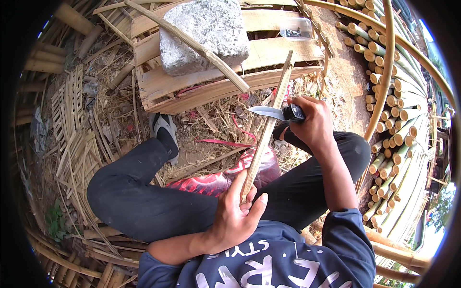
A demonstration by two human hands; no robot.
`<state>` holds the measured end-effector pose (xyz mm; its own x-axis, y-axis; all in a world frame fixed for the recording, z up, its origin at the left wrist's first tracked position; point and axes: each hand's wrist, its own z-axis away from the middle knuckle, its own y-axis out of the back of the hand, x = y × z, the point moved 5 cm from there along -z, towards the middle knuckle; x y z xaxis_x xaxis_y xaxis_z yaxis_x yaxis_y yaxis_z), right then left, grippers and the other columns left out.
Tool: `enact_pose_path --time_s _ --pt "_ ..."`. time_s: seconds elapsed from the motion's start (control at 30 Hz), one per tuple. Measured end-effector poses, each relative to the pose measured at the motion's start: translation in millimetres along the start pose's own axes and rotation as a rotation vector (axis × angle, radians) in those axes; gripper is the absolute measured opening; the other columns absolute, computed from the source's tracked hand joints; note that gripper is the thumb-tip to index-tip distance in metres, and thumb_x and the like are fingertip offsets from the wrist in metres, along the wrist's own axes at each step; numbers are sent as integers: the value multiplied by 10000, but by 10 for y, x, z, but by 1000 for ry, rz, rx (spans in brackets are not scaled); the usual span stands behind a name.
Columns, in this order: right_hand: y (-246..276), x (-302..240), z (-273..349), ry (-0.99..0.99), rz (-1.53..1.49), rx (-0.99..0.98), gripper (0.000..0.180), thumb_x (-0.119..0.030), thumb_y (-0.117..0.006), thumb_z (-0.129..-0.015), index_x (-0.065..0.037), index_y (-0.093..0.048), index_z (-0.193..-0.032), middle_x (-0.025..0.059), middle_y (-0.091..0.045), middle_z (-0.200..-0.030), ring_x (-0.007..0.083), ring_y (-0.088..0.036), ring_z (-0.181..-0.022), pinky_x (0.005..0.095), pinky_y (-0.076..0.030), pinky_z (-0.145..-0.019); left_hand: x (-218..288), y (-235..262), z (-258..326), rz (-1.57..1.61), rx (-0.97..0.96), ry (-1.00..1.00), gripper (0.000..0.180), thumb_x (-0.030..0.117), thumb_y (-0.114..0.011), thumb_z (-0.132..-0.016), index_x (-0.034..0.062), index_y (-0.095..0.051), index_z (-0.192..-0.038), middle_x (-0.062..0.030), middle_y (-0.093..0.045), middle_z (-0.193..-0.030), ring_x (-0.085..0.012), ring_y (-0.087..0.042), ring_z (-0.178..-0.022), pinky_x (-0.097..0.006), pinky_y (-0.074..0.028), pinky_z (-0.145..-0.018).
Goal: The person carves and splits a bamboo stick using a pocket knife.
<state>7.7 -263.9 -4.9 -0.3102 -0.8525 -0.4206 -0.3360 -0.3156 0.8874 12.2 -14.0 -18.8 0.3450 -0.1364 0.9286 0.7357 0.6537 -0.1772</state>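
My left hand (pixel 237 209) is closed around the lower end of a long split bamboo strip (pixel 269 126), which slants up and away to the right over my lap. In my right hand (pixel 312 117) is a knife (pixel 267 112) with a black handle and a curved steel blade. The blade points left and crosses the strip in its upper half; whether its edge bites into the bamboo I cannot tell. Beneath the strip, between my legs, lies a red and white plastic sack (pixel 211 184).
A slatted wooden crate (pixel 273 53) ahead bears a rough grey stone block (pixel 204 36), another bamboo strip (pixel 189 42) and a clear plastic container (pixel 295 29). Cut bamboo poles (pixel 396 110) are stacked at right. Bamboo shavings and strips (pixel 77 149) litter the ground at left.
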Motion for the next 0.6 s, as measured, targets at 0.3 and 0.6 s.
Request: enact_pose_path --time_s 0.3,0.6 --pt "67 69 -46 79 153 131 350 -55 -751 -570 -97 -672 -908 81 -635 -768 318 -652 -666 421 -515 -596 123 2 67 5 -103 29 522 5 -632 -922 -38 -415 -1395 15 -423 -832 -12 -352 -638 -177 -322 -538" --pt "183 192 -114 60 236 234 262 -70 -774 -640 -87 -680 -884 79 -629 -758 307 -643 -662 412 -511 -600 151 17 92 -20 -94 -11 473 43 -626 -941 -46 -448 -1370 23 -449 -807 -16 -388 -647 -188 -345 -543"
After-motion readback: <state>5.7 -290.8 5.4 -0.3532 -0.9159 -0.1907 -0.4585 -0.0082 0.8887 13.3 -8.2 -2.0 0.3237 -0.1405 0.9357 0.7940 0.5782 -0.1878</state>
